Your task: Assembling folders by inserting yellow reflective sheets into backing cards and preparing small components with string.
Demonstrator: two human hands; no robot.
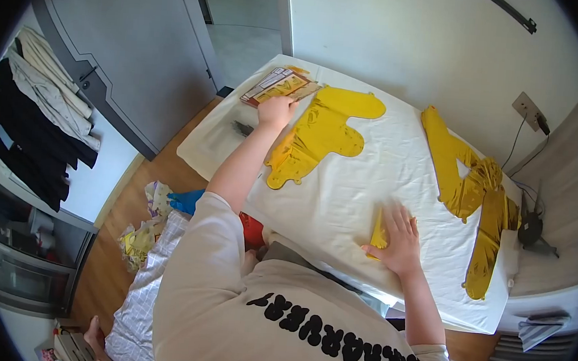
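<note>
At the far left of the table, my left hand (pixel 277 111) is closed at the near edge of a flat printed package (pixel 283 87) in brown, white and yellow. Just right of it lies a flat gold foil balloon (pixel 327 130) with rounded lobes. My right hand (pixel 398 242) is open near the front edge, its fingers spread and partly blurred. Under and beside that palm shows a small yellow piece (pixel 379 236), mostly covered, so its full shape is hidden. Farther right lies a crumpled, angular gold foil balloon (pixel 452 173).
A white cloth covers the table (pixel 341 201). Cables run from a wall socket (pixel 528 111) to a small black device (pixel 531 229) on the right. A grey door (pixel 130 39) and hanging clothes (pixel 37 106) are at left. Crumpled wrappers (pixel 138 240) lie on the floor.
</note>
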